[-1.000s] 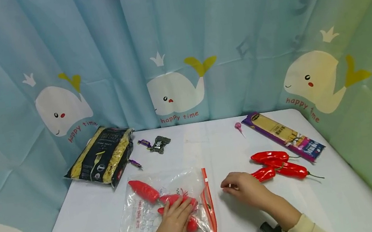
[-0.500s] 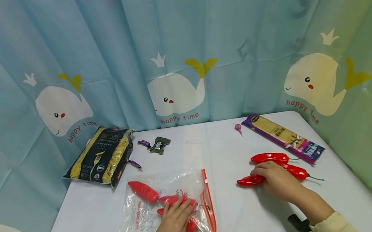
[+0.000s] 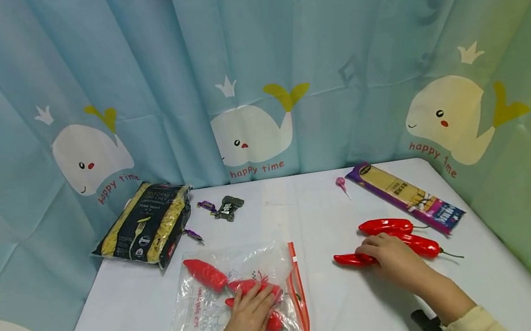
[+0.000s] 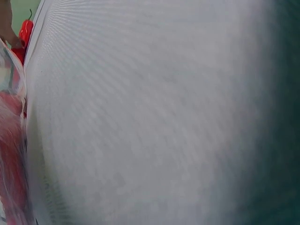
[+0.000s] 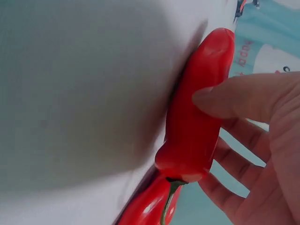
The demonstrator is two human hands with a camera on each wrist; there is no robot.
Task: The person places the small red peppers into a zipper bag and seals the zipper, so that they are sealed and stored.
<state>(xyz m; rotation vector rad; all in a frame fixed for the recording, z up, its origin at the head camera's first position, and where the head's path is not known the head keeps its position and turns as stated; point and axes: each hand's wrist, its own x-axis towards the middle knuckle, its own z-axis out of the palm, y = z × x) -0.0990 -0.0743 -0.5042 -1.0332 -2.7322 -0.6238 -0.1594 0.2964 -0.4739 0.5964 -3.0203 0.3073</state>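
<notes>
Three glossy red chili peppers lie at the right of the white worktop [image 3: 329,316] in the head view, and the right hand [image 3: 393,257] covers the nearest one, a smooth red chili pepper [image 3: 349,260] whose tip juts out to the left past the fingers; the two other red chili peppers [image 3: 399,231] lie just beyond it, toward the far right. At the near left the left hand [image 3: 249,319] rests with straight fingers flat on a clear plastic zip bag with a red seal strip [image 3: 205,312], pressing on the red peppers inside the bag [image 3: 210,275]. Farther off sit a black and yellow bag of pasta [image 3: 148,226] at the far left, small dark wrapped sweets [image 3: 225,206] near the middle, a pink lollipop [image 3: 340,182] and a long purple packet of spaghetti [image 3: 406,195] at the far right, all before a pale blue curtain printed with white whales [image 3: 240,66]. From the left wrist, the picture is mostly blurred white worktop [image 4: 154,117], with a sliver of the bag [image 4: 9,140] along the left edge; the hand itself does not show. From the right wrist, the thumb [image 5: 243,96] lies on the pepper [image 5: 199,112] and the curled fingers [image 5: 234,168] wrap round its other side, so the grip is closed on it, while a second pepper [image 5: 150,206] lies just beside its stem end.
</notes>
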